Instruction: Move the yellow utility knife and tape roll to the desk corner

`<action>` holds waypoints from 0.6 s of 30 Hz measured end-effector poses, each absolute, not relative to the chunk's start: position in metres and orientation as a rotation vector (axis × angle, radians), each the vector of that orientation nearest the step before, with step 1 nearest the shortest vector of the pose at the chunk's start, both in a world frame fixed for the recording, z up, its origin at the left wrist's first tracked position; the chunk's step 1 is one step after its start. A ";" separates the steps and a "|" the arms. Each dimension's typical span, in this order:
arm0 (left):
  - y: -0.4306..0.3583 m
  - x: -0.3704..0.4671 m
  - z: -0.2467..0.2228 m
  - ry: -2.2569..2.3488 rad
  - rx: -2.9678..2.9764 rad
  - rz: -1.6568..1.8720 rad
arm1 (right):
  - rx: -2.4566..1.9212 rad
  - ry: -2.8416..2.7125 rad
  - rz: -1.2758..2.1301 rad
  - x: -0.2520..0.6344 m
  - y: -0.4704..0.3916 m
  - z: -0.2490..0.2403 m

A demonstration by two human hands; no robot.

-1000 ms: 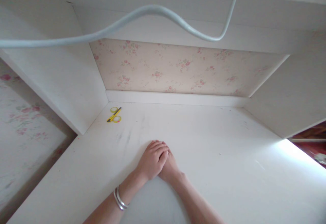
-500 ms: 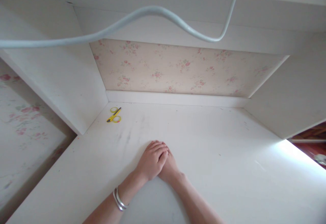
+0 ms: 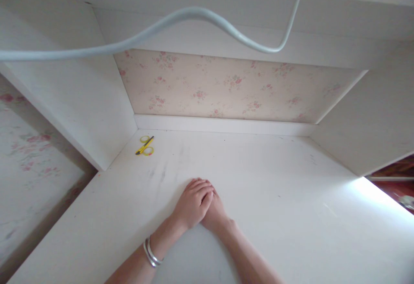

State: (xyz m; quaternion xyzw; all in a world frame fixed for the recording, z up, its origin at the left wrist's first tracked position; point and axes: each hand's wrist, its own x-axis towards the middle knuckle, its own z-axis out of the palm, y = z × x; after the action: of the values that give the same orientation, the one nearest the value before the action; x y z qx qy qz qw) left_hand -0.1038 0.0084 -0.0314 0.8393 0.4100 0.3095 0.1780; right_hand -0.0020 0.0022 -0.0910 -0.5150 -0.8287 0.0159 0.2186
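My left hand [image 3: 193, 202] rests over my right hand [image 3: 214, 213] on the white desk [image 3: 284, 236]. The left fingers are closed round the right hand, with the thumb along its side. Most of the right hand's fingers are covered, so their pose is hidden. Silver bangles [image 3: 150, 253] circle my left wrist. Away from both hands, at the desk's back left, lies a slim yellow and black tool [image 3: 144, 145] that looks like a utility knife. A thin yellow ring [image 3: 144, 138] and a second yellow ring [image 3: 148, 151] lie against it.
A pale cable [image 3: 194, 13] curves across the upper view, close to the camera. White side panels [image 3: 77, 98] and an overhead shelf enclose the desk. Behind is flowered wallpaper [image 3: 216, 90] above a low white strip [image 3: 226, 125]. Dark smudges [image 3: 163, 174] mark the desktop.
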 end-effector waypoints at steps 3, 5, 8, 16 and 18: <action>0.009 -0.104 -0.032 1.149 2.375 0.887 | -1.416 -2.261 0.053 -0.002 0.002 -0.093; 0.009 -0.104 -0.032 1.146 2.373 0.887 | -1.416 -2.253 0.056 -0.002 0.002 -0.094; 0.009 -0.103 -0.033 1.148 2.373 0.877 | -1.420 -2.270 0.053 -0.002 0.002 -0.094; 0.008 -0.104 -0.031 1.153 2.375 0.862 | -1.422 -2.293 0.044 -0.001 0.002 -0.092; 0.008 -0.104 -0.031 1.151 2.374 0.861 | -1.424 -2.286 0.046 -0.001 0.002 -0.092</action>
State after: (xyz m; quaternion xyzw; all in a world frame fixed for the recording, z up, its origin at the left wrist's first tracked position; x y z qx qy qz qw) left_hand -0.1038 0.0083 -0.0308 0.8411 0.4078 0.3052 0.1819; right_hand -0.0013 0.0017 -0.0920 -0.5155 -0.8275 0.0168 0.2219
